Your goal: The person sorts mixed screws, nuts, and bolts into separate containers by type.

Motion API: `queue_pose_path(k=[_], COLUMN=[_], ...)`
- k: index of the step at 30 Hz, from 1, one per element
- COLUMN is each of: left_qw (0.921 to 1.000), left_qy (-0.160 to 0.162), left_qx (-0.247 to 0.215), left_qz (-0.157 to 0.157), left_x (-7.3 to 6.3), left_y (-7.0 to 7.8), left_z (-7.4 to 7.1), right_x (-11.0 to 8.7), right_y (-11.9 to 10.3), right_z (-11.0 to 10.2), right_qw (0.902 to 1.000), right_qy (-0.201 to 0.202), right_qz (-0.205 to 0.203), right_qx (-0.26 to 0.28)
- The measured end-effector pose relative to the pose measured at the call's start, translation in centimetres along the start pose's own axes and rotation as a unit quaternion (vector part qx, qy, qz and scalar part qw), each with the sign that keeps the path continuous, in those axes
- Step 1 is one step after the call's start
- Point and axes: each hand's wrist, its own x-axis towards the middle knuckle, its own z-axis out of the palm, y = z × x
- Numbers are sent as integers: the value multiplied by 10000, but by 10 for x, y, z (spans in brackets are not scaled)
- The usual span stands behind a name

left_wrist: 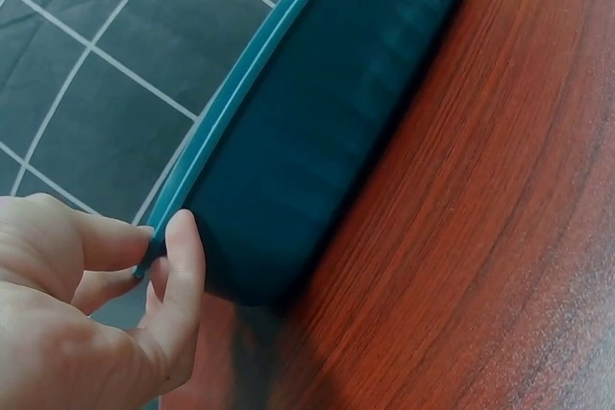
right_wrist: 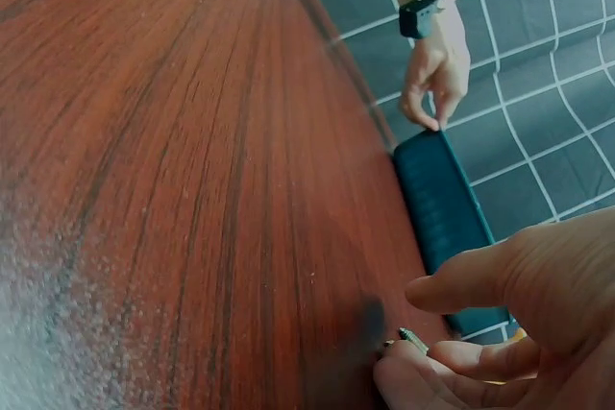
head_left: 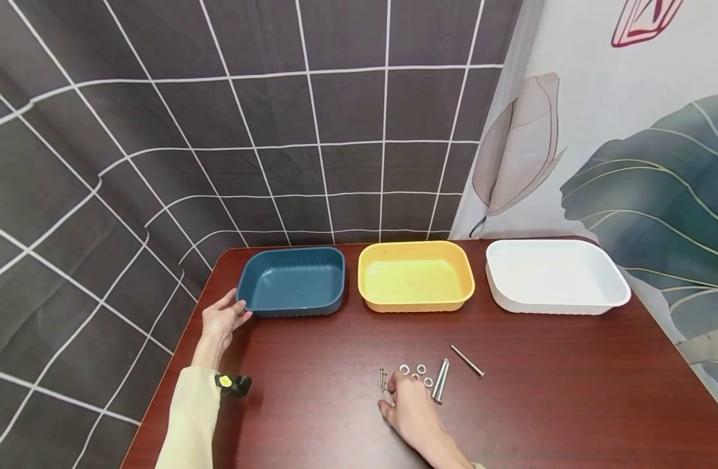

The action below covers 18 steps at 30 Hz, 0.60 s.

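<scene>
My left hand [head_left: 219, 324] pinches the front left corner of the dark blue plastic bin [head_left: 300, 311], thumb and fingers on its rim [left_wrist: 226, 132]. The bin stands on the table. Low over the tabletop, my right hand [head_left: 416, 412] is at a small group of hardware. Its thumb [right_wrist: 461, 280] stands apart from its bent fingers, with a small screw [right_wrist: 413, 340] showing between them. Thin screws [head_left: 383, 379] lie at its fingertips. Several hex nuts [head_left: 403, 369] and thick bolts [head_left: 441, 382] lie just beyond it, partly covered by the hand.
A yellow bin [head_left: 416, 306] and a white bin [head_left: 558, 305] stand to the right of the blue one along the table's back edge. One long bolt [head_left: 467, 361] lies apart on the reddish-brown table [head_left: 312, 391]. A dark checked curtain [head_left: 347, 117] hangs behind.
</scene>
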Motion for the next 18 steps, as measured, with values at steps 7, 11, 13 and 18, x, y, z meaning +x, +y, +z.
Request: queue_pose_path(k=[7,11,13,18], left_qw=[10000,10000,10000,10000], left_qy=[-38,-47,-51,-59], left_qx=[-49,-30,-8,15], left_qz=[2,-10,-24,-64], left_x=[-1,-1,-1,-1], left_y=[1,2,1,0], left_z=[0,1,1,0], right_x=[2,3,3,1], right_y=[-1,-1,0,0], right_z=[3,6,8,11], right_qw=[9996,9991,9987,9987], right_qy=[100,215,246,141], right_qz=[94,74,80,131], right_qx=[-240,-366,-430,-481])
